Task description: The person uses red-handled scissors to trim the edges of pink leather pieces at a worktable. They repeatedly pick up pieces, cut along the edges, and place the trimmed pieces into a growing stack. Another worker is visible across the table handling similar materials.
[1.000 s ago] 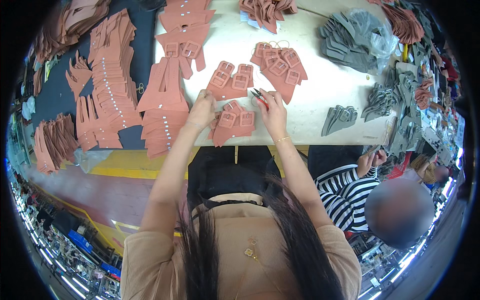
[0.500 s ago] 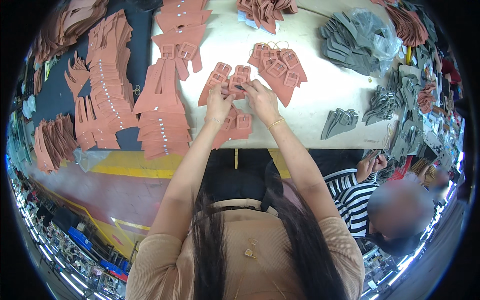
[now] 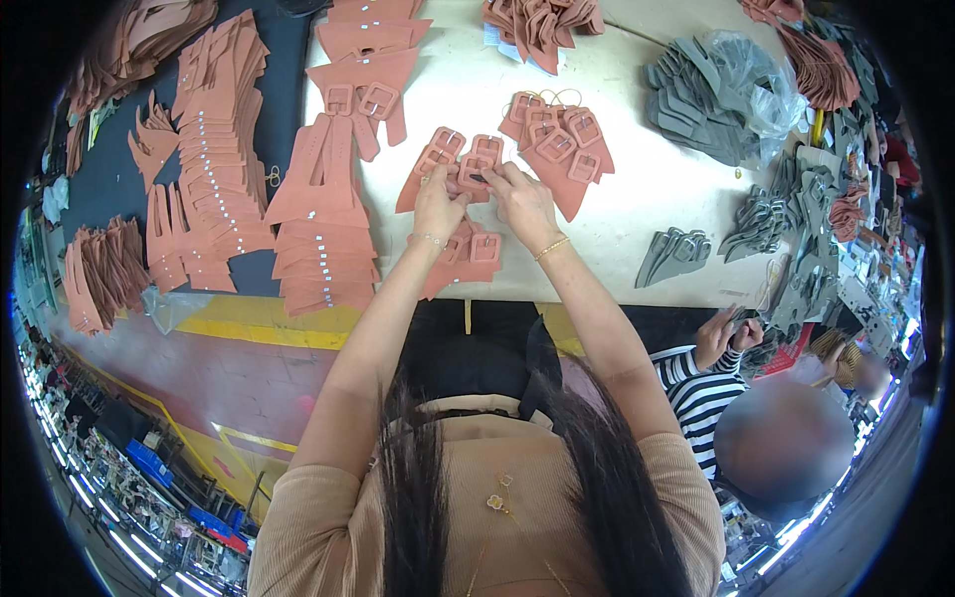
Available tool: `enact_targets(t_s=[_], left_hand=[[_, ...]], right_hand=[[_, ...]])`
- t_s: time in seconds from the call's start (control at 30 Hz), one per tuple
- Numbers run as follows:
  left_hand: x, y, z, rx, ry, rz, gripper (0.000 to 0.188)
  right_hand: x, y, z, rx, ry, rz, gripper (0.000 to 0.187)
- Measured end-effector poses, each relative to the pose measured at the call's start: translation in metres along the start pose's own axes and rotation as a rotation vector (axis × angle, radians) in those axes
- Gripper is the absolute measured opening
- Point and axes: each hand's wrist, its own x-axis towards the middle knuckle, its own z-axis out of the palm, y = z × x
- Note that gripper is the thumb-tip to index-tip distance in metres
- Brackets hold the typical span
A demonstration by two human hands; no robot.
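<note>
Both of my hands work at a salmon-coloured buckled strap piece (image 3: 484, 149) above the pale table. My left hand (image 3: 436, 206) is closed, its fingertips pinching the strap by the lower covered buckle. From the other side my right hand (image 3: 524, 206) is closed at the same buckle, holding a small dark thing (image 3: 478, 178) whose kind I cannot make out. Beside my left fingers lies another buckled piece (image 3: 441, 147). Below my hands are more buckled pieces (image 3: 484, 249), partly hidden by my left wrist. A fanned group of buckled pieces (image 3: 564, 179) lies beyond my right hand.
Overlapping salmon pieces (image 3: 325, 259) run along the table's left part, with more stacks (image 3: 214, 189) on a dark surface beyond. Grey-green pieces (image 3: 686, 99), a clear plastic bag (image 3: 761, 90) and grey buckled pieces (image 3: 674, 254) lie right. A person in a striped sleeve (image 3: 686, 373) sits close at right.
My hands stay at the same buckle with nearly the same grip. The view has shifted slightly, and the neighbouring person's head and hands have moved a little left.
</note>
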Motion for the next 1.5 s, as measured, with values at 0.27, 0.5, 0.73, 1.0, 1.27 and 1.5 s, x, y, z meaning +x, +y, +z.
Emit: enact_targets(t_s=[0.27, 0.5, 0.73, 1.0, 1.27, 1.5], left_hand=[[-0.003, 0.010, -0.008, -0.050, -0.041, -0.045, 0.044], [-0.001, 0.005, -0.008, -0.023, -0.056, -0.033, 0.046], [-0.005, 0.018, 0.006, 0.357, 0.166, 0.170, 0.052], [0.015, 0.021, -0.016, 0.333, 0.107, 0.238, 0.049], [0.027, 0.000, -0.058, 0.523, 0.075, 0.000, 0.057], [0.023, 0.000, -0.052, 0.505, 0.094, 0.035, 0.050]], right_hand=[[-0.004, -0.001, 0.007, 0.003, -0.030, 0.033, 0.039], [-0.002, -0.002, 0.007, 0.051, -0.049, 0.054, 0.036], [-0.040, -0.013, -0.036, 0.350, 0.191, 0.400, 0.033], [-0.050, -0.010, -0.022, 0.260, 0.111, 0.601, 0.029], [0.027, -0.027, 0.000, 0.651, -0.001, 0.582, 0.019], [0.009, -0.030, -0.028, 0.418, 0.295, 0.455, 0.024]])
